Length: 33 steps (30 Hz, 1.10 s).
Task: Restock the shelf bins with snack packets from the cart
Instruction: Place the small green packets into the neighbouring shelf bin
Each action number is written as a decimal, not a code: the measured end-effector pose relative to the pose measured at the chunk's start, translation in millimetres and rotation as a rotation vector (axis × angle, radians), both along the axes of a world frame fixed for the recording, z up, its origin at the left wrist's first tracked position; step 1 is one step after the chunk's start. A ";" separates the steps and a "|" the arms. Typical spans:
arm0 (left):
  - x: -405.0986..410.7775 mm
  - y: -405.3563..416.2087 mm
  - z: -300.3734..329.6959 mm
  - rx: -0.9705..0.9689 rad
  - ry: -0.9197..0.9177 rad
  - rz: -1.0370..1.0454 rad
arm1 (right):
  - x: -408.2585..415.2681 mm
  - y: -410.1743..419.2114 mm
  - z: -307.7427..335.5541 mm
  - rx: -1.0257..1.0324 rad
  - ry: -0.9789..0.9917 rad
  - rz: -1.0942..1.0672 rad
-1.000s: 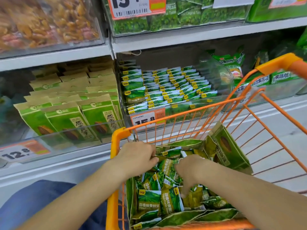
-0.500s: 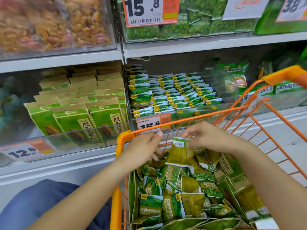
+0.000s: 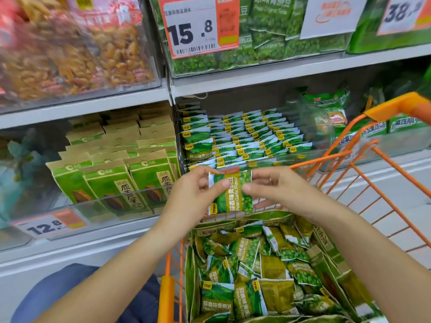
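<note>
glossy foil packet (image 3: 231, 194), orange wire cart (image 3: 384, 183)

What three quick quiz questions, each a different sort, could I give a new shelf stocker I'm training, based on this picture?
1. True or false: both hands hold one packet.
2. Where is that packet? A) inside the bin B) above the cart C) on the floor
3. Fill in: the price tag above the pea bin reads ____.

Key: 1 true, left hand and right hand pinch it; 2 B; 3 15.8.
</note>
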<state>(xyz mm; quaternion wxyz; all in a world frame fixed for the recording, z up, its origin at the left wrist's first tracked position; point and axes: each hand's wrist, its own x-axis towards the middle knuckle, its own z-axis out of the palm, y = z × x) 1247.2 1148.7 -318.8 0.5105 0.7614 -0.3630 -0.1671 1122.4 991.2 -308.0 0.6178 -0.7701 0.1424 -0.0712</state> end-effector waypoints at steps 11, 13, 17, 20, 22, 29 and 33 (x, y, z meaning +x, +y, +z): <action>37.6 -25.6 59.1 0.361 -0.812 0.129 | 5.3 6.5 -9.4 -0.360 0.015 -0.137; 54.1 -40.4 65.0 0.581 -0.907 0.090 | 4.3 5.3 -10.7 -0.480 0.067 -0.109; 68.1 -62.5 60.8 0.901 -1.179 0.055 | 4.4 6.9 -13.5 -0.580 0.130 -0.046; 75.2 -71.1 60.5 0.951 -1.118 0.057 | 4.7 7.4 -16.3 -0.589 0.151 -0.006; 79.1 -75.6 60.4 0.976 -1.062 0.034 | 4.8 7.2 -17.7 -0.594 0.155 0.009; 85.9 -81.8 51.3 1.051 -1.047 -0.068 | 5.5 6.1 -17.9 -0.607 0.159 0.038; 78.6 -77.9 51.8 1.037 -1.253 -0.058 | 5.4 -0.1 -18.8 -0.687 0.230 0.054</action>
